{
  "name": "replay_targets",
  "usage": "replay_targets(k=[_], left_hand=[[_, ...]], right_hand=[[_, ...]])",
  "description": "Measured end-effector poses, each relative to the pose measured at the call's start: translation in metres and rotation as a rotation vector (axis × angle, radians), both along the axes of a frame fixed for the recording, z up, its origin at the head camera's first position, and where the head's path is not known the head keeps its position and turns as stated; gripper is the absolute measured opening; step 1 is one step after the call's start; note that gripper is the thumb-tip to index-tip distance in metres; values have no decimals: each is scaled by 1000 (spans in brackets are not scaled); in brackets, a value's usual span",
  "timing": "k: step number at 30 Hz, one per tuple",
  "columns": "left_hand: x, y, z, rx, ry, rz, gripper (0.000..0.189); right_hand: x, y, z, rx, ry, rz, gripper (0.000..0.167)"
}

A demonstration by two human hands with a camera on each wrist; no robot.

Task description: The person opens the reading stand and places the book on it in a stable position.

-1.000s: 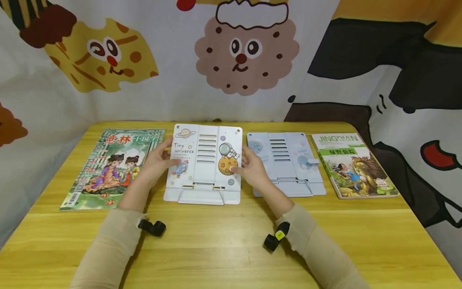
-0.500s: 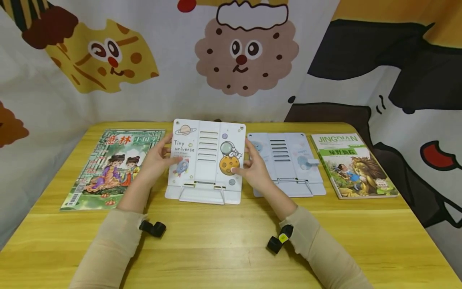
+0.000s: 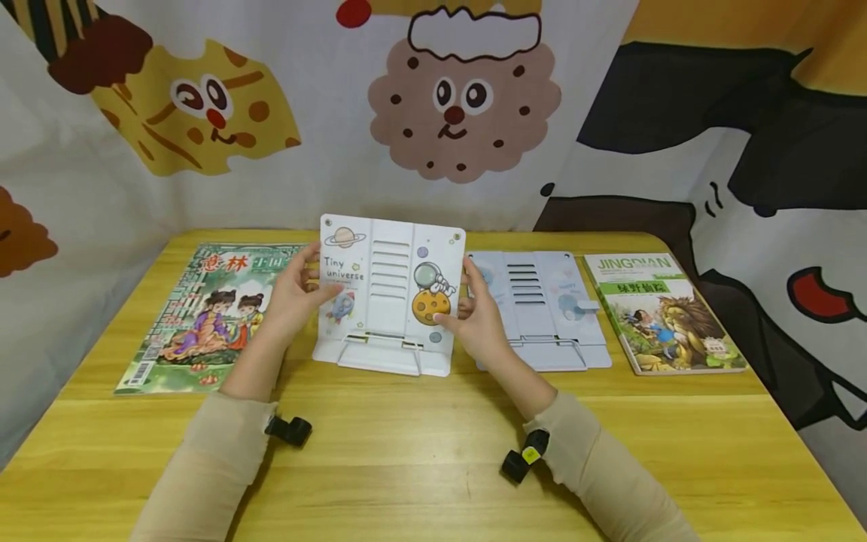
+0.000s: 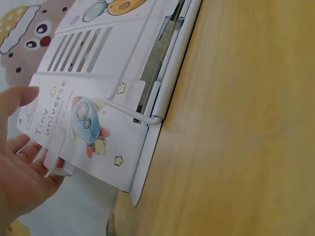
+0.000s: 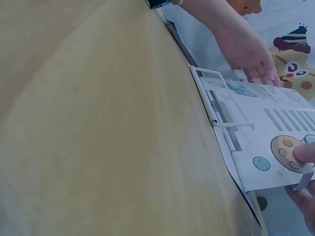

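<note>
A white book stand (image 3: 389, 293) printed "Tiny universe" stands on the yellow table (image 3: 420, 459), its base down and its panel tilted up toward me. My left hand (image 3: 313, 284) pinches the panel's left edge, thumb on the front by the rocket picture and fingers behind. My right hand (image 3: 460, 302) pinches the right edge, thumb beside the orange planet. In the left wrist view the left hand (image 4: 22, 162) holds the stand (image 4: 93, 93) near its wire page holder (image 4: 133, 112). The right wrist view shows my right thumb (image 5: 305, 155) on the stand (image 5: 268, 130).
A second pale book stand (image 3: 535, 309) lies flat just right of the first. A colourful magazine (image 3: 210, 316) lies at the left, and a green lion-cover book (image 3: 660, 312) at the right. Cartoon-printed cloth (image 3: 460, 98) hangs behind the table.
The stand's panel has swung up from nearly flat to tilted, its top edge rising. Both hands kept their hold on its side edges and rose with it.
</note>
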State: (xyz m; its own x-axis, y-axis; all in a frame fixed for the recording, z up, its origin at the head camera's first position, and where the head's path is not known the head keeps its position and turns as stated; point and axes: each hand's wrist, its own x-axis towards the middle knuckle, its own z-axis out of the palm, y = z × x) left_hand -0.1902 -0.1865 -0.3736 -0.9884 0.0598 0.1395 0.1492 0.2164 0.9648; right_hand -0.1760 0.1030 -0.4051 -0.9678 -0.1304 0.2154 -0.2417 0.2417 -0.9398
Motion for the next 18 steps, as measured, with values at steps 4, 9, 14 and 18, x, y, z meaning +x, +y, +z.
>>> replay_targets(k=[4, 9, 14, 18], left_hand=[[-3, 1, -1, -29, 22, 41, 79], [-1, 13, 11, -45, 36, 146, 79], [3, 33, 24, -19, 111, 296, 80], [6, 52, 33, -5, 92, 369, 86]], right_hand=[[2, -1, 1, 42, 53, -19, 104], [6, -2, 2, 62, 100, -28, 106], [13, -4, 4, 83, 121, -34, 107], [18, -7, 4, 80, 124, -39, 108]])
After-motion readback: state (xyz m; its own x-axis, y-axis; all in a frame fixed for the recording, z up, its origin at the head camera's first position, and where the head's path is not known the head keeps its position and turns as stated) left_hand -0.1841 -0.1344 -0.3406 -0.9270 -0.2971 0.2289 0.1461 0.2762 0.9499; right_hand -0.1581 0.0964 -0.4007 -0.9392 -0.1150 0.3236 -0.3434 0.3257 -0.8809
